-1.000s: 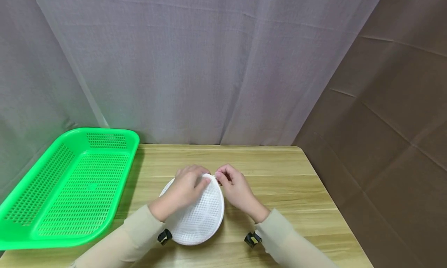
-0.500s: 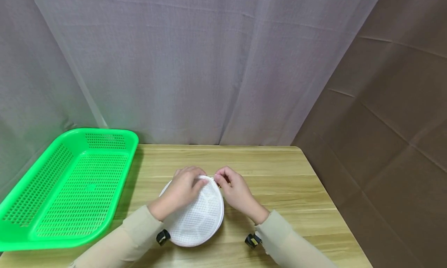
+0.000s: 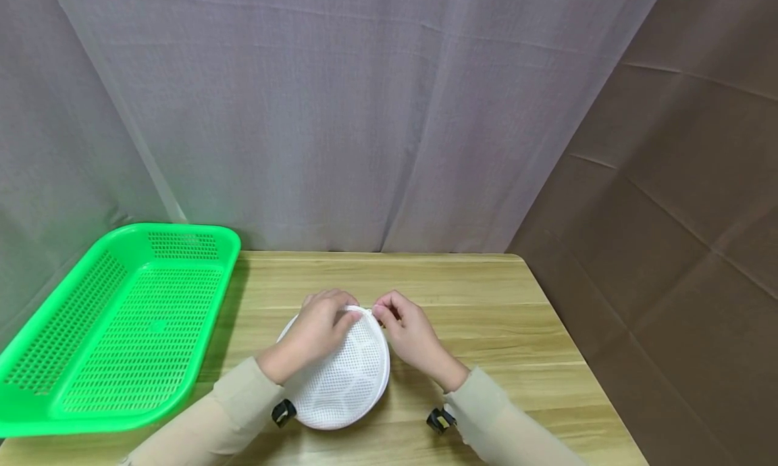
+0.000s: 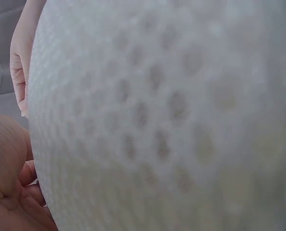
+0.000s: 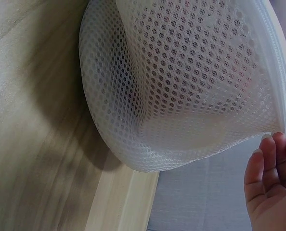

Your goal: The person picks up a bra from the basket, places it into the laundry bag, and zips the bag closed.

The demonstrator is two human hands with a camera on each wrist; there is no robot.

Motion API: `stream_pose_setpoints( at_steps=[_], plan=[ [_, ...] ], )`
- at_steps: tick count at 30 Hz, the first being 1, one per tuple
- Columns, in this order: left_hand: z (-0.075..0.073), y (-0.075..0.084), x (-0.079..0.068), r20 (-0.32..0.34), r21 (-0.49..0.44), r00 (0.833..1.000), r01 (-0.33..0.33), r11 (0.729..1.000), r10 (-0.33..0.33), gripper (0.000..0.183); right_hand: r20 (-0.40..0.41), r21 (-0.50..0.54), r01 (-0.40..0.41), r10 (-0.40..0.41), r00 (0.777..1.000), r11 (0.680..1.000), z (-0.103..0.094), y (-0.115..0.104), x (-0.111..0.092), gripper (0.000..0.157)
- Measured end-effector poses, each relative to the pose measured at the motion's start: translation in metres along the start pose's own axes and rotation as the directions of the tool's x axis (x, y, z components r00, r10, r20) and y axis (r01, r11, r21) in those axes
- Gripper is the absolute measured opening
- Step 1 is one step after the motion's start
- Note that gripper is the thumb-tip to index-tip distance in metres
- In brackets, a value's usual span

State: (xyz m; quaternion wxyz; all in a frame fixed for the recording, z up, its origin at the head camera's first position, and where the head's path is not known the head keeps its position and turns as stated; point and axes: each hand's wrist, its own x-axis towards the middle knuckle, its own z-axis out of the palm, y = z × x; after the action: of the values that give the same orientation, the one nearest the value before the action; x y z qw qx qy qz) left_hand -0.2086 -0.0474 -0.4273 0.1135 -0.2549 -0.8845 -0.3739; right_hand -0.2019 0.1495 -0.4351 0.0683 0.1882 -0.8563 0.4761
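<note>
A round white mesh laundry bag (image 3: 351,378) stands on the wooden table in front of me, its circular top facing up. My left hand (image 3: 316,327) lies over the bag's far left part and grips the rim, with the thumb on the top mesh. At the rim's far right, my right hand (image 3: 413,327) pinches the edge between thumb and fingers. The right wrist view shows a zipper (image 5: 276,57) along this rim and the fingertips at its end; the exact piece pinched is hidden. White mesh (image 4: 133,120) fills most of the left wrist view, blurred.
A large green plastic basket (image 3: 209,358) with perforated walls occupies the table's left side. The wooden table (image 3: 516,331) ends at a grey curtain (image 3: 340,128) behind and a brown cloth (image 3: 681,250) on the right.
The bag's rim and my left hand have shifted very slightly to the left since a second ago. Over the last half second both hands stay practically still.
</note>
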Motion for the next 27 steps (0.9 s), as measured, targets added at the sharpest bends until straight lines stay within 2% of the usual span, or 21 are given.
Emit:
stream_pose_setpoints(
  at_steps=[16, 23, 27],
  plan=[
    [0.0005, -0.001, -0.0028, -0.012, -0.009, 1.0, 0.005, 1.0, -0.005, 0.009, 0.011, -0.02, 0.005, -0.005, 1.0, 1.0, 0.0015, 0.0011, -0.001, 0.006],
    [0.0002, -0.0058, -0.0028, -0.023, -0.009, 0.998, 0.051, 0.999, -0.051, 0.008, 0.019, -0.001, -0.016, 0.016, 1.0, 1.0, 0.0013, 0.003, -0.003, 0.006],
    [-0.0007, -0.0078, -0.003, -0.021, -0.016, 0.998, 0.055, 0.998, -0.055, 0.008, 0.022, -0.007, -0.013, 0.013, 1.0, 1.0, 0.0017, 0.004, -0.0028, 0.006]
  ],
)
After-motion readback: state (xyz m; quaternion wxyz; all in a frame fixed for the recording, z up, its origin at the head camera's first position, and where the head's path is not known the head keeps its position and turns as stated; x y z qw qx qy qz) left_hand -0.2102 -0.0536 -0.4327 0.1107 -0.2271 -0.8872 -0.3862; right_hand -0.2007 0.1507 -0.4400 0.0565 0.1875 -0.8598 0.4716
